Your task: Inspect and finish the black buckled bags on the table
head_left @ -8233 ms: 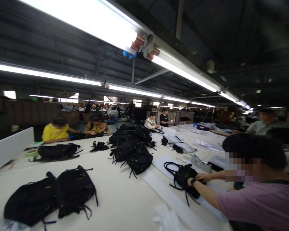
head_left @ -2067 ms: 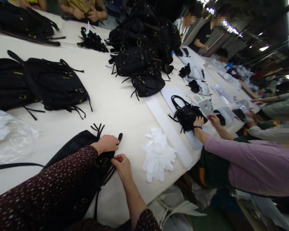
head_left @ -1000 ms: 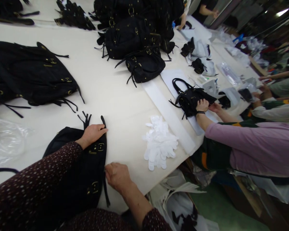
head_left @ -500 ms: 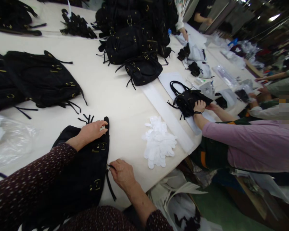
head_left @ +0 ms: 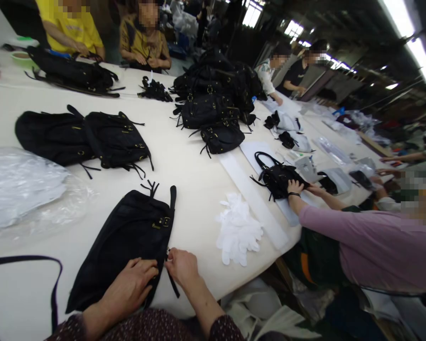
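A black handbag (head_left: 128, 237) with brass buckles lies on the table in front of me. My left hand (head_left: 133, 284) rests on its near side, palm down, with the fingers laid over the bag close to its right edge. At that edge my right hand (head_left: 182, 270) pinches a small zip pull with a bit of metal showing; the fingers hide most of it. Below these fingers a thin black strap (head_left: 173, 282) hangs onto the table. A black handle end (head_left: 173, 196) sticks up from the bag's far corner, beside several thin tassels.
White cut-out pieces (head_left: 238, 232) lie right of the bag. Other black bags (head_left: 115, 139) and clear plastic wrap (head_left: 71, 203) lie to the left. A heap of bags (head_left: 216, 90) stands further back. At right, a co-worker in a mauve sleeve (head_left: 326, 227) handles another bag (head_left: 279, 177).
My left hand has moved from the bag's far handle end down to its near side. My right hand keeps its pinch at the edge. The view has tilted up, showing more people.
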The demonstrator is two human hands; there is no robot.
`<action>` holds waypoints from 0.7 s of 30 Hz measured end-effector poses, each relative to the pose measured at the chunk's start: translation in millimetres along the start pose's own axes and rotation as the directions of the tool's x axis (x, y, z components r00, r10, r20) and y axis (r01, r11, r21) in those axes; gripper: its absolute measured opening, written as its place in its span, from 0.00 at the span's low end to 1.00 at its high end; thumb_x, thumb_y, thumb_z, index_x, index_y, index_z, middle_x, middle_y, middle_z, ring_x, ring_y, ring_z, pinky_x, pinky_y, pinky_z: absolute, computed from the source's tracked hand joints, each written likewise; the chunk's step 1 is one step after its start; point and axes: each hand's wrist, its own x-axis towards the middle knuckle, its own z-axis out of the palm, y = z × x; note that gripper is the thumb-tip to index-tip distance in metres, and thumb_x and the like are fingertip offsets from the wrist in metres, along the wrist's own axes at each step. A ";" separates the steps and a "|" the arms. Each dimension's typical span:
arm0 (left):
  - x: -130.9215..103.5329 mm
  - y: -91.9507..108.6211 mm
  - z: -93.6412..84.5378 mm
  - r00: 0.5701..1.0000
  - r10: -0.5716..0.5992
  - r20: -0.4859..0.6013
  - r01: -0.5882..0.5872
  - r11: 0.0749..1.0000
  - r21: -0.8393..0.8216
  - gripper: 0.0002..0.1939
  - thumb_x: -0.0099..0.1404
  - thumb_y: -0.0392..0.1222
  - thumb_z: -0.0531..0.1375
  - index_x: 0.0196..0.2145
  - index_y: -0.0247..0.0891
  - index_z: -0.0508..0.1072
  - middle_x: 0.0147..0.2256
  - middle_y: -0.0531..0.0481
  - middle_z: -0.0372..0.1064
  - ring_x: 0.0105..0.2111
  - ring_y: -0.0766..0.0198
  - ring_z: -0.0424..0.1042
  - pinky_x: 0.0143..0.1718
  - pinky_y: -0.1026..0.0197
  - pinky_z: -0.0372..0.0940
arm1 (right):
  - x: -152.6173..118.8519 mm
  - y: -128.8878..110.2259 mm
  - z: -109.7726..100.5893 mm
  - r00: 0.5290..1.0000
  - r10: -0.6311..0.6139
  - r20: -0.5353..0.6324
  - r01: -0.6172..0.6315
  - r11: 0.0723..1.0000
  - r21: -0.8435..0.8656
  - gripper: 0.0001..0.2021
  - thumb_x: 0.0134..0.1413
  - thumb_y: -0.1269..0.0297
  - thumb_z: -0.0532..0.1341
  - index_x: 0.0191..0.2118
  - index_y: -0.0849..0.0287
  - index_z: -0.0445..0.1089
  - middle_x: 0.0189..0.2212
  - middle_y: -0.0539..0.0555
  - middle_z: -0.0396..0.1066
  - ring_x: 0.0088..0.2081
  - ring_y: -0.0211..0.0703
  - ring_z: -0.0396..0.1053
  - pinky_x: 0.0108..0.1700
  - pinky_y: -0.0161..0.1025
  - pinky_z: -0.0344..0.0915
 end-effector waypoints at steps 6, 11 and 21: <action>-0.8 0.2 -3.2 0.999 0.002 -0.039 -0.004 0.998 -0.067 0.14 0.62 0.35 0.53 0.44 0.46 0.69 0.51 0.50 0.68 0.50 0.57 0.66 0.55 0.47 0.52 | 9.7 -11.4 -8.9 0.995 0.053 0.080 -0.043 0.992 -0.120 0.11 0.58 0.59 0.54 0.40 0.55 0.71 0.35 0.56 0.77 0.38 0.49 0.74 0.38 0.43 0.66; 0.3 6.2 -10.7 0.998 -0.022 -0.051 0.017 0.996 -0.091 0.12 0.61 0.33 0.52 0.40 0.44 0.70 0.46 0.51 0.69 0.46 0.57 0.66 0.51 0.50 0.55 | 8.1 -19.0 -16.7 0.988 0.057 0.145 -0.042 0.994 -0.103 0.16 0.61 0.56 0.57 0.49 0.61 0.67 0.46 0.57 0.70 0.44 0.45 0.70 0.46 0.47 0.69; 0.7 -25.3 -0.2 0.967 -0.034 -0.254 0.001 0.992 -0.127 0.14 0.62 0.44 0.57 0.45 0.52 0.72 0.51 0.54 0.73 0.50 0.59 0.72 0.49 0.59 0.69 | -10.7 -18.9 -53.0 0.995 0.102 0.021 -0.100 0.992 -0.082 0.14 0.60 0.56 0.57 0.43 0.60 0.71 0.39 0.55 0.74 0.40 0.44 0.72 0.42 0.43 0.70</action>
